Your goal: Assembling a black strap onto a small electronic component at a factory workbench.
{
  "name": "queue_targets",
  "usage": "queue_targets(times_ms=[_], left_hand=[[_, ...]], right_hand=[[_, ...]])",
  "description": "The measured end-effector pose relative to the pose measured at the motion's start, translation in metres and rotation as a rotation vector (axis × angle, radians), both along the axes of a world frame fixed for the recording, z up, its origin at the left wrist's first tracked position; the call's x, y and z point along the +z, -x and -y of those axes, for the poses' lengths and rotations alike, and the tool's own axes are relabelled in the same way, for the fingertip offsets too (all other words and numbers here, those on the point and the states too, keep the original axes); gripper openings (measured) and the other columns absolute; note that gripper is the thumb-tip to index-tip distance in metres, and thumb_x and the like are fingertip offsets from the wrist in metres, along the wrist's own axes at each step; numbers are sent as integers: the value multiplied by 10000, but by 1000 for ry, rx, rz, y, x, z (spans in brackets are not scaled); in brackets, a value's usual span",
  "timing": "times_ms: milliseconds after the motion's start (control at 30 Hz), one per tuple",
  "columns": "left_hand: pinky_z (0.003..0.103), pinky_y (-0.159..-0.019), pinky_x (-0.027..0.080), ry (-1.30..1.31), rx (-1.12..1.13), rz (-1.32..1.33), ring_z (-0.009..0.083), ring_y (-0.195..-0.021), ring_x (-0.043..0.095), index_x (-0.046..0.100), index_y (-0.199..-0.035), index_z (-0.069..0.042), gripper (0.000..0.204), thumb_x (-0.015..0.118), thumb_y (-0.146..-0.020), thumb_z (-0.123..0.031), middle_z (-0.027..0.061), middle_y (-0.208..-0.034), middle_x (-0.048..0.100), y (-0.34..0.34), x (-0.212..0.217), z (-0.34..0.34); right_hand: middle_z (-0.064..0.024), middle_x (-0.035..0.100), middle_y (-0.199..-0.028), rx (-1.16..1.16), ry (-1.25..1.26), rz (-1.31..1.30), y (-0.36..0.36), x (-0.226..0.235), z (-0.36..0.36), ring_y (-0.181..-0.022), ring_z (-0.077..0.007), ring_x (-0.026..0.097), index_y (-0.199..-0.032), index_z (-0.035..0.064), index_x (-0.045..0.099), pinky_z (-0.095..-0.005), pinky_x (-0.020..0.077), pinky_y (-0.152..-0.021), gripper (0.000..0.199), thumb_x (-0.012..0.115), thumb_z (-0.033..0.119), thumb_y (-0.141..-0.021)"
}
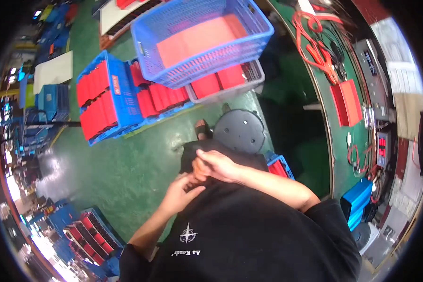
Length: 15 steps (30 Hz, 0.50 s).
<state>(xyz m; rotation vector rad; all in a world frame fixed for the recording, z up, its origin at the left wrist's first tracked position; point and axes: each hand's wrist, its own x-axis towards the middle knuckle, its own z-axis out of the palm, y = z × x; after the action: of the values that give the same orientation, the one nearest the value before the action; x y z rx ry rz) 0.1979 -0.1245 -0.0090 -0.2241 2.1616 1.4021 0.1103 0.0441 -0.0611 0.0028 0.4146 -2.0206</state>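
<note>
Both of my hands meet in front of my black shirt [249, 230], close to its lower hem. My right hand [216, 166] is closed, its fingers curled inward and its thumb on top. Just below and to the left, my left hand [179, 191] has bent fingers reaching up against the right hand's fingers. Whatever lies between the fingers, if anything, is too small or hidden to make out. A round dark stool seat [239, 131] with several holes is just beyond my hands.
Ahead, a blue basket [207, 63] with a red sheet inside rests above a grey crate [228, 94] of red pieces. Blue crates [122, 101] of red pieces stand to its left. On the right, a green workbench [340, 150] carries red cables [310, 47] and a red box-shaped piece [346, 103].
</note>
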Motion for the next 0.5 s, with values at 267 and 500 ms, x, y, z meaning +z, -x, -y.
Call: queue_targets(times_ms=[267,500], left_hand=[[361,-652,480,-9,-115,-280,227,-790,573,608,-861,-53,210,738,-794,-204,67,-842,583,-4,-16,-5],[494,-612,509,404,-292,-258,407,-608,613,622,-691,1,466,474,-924,-375,229,-658,617,36,-33,-49]], right_hand=[[7,294,-449,-183,72,225,34,14,-10,-429,-134,276,-460,149,298,-295,302,-568,560,368,333,-984],[-51,385,-496,-52,-138,30,55,-17,-19,-492,-195,386,-500,105,377,-358,390,-651,554,390,387,-977]])
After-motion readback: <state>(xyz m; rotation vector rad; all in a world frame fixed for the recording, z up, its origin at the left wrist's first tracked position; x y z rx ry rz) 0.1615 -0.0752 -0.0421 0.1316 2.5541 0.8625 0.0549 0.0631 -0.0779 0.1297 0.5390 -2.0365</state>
